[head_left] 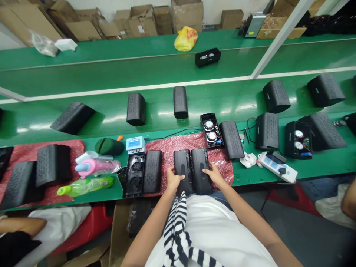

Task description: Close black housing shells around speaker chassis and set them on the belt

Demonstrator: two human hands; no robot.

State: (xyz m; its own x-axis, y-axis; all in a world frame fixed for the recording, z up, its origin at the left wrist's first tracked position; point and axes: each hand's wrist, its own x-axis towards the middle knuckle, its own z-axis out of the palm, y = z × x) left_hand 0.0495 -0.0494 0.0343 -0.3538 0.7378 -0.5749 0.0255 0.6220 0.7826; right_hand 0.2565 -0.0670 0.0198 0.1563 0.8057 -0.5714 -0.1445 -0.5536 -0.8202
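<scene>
Two black plastic speaker shells lie side by side in front of me, at the bench's front edge. My left hand [174,179] grips the left speaker shell [183,159], thumb on its top face and fingers at its left side. With its thumb likewise on top, my right hand [214,174] holds the right speaker shell [199,157] by its right side. Left of them stand a closed black speaker [153,171] and an open black housing [135,174]. Behind my right hand, an open shell with two white-centred speaker drivers [210,128] leans beside another black speaker [231,139].
Red bubble wrap [167,144] covers part of the green bench. A blue-and-white meter [135,144], a pink bottle [96,167] and a green bottle [86,186] stand left; a power strip [278,167] lies right. Several speakers sit on the green conveyor [158,102]. Co-workers' arms show at both sides.
</scene>
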